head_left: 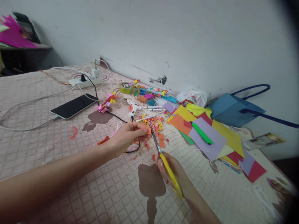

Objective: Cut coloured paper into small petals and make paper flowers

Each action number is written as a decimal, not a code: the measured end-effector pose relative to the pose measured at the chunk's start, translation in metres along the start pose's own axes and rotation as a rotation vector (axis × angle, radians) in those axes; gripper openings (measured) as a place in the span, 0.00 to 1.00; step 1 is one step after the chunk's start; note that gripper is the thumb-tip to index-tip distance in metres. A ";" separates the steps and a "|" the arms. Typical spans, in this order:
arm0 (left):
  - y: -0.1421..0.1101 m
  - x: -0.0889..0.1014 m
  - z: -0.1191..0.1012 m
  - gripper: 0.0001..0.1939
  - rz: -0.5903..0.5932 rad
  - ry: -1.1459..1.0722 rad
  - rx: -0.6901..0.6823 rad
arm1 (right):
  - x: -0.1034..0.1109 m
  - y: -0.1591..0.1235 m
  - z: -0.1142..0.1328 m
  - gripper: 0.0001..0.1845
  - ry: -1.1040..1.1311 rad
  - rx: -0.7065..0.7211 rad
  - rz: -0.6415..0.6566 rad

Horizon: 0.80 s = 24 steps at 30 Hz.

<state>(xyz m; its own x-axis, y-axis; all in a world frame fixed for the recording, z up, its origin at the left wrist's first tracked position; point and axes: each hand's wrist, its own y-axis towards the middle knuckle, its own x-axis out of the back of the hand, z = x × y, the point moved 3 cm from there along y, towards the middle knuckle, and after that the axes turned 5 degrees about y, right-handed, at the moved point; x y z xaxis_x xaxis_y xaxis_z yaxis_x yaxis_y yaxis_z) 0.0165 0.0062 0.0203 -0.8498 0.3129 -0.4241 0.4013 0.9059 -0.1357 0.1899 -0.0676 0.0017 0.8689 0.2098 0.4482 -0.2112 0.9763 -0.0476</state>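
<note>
Left hand (pixel 127 137): thumb and fingers pinch a small orange paper piece (pixel 149 131), above the tablecloth (pixel 112 186) and just beside the loose scraps (pixel 160 125). Right hand (pixel 177 174): closed around the yellow handle of the scissors (pixel 168 169), blades pointing away from me, tips near the paper's right edge. Contact between blade and paper: cannot tell.

Handling, judged by eye. Paper: nearly weightless, thin, bends readily, probably dry enough not to slip; a hard squeeze would crease it, and a sideways tug might tear it. Best hold is a light pinch at the left edge — fingertips clear of the blades. Scissors: rigid, moderately light, likely heavier than anything else in my grip; best held by the handle loops, never the metal. Handle looks smooth — snug fingers should prevent twisting.
</note>
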 end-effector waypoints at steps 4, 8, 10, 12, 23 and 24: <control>0.000 0.000 0.001 0.08 -0.001 0.002 -0.011 | 0.000 -0.001 -0.002 0.18 0.007 -0.010 0.022; 0.000 0.000 0.000 0.08 -0.003 0.000 -0.018 | 0.000 -0.002 -0.003 0.18 0.020 -0.051 0.046; 0.000 0.000 0.001 0.08 -0.005 0.002 -0.023 | 0.000 -0.001 -0.001 0.19 0.011 -0.054 0.045; 0.000 0.001 0.001 0.08 -0.006 0.003 -0.026 | 0.000 -0.001 0.000 0.19 0.003 -0.057 0.043; 0.001 0.001 0.001 0.08 -0.019 -0.003 -0.025 | 0.000 -0.001 0.000 0.21 0.062 -0.102 0.062; 0.001 0.001 0.001 0.08 -0.018 -0.005 -0.026 | 0.000 -0.001 0.000 0.21 0.076 -0.106 0.064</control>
<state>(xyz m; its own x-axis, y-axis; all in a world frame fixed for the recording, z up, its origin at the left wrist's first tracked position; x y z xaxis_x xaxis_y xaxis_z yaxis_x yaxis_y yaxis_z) 0.0167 0.0067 0.0188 -0.8551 0.2951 -0.4262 0.3769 0.9184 -0.1204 0.1902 -0.0685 0.0017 0.8874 0.2710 0.3730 -0.2220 0.9602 -0.1695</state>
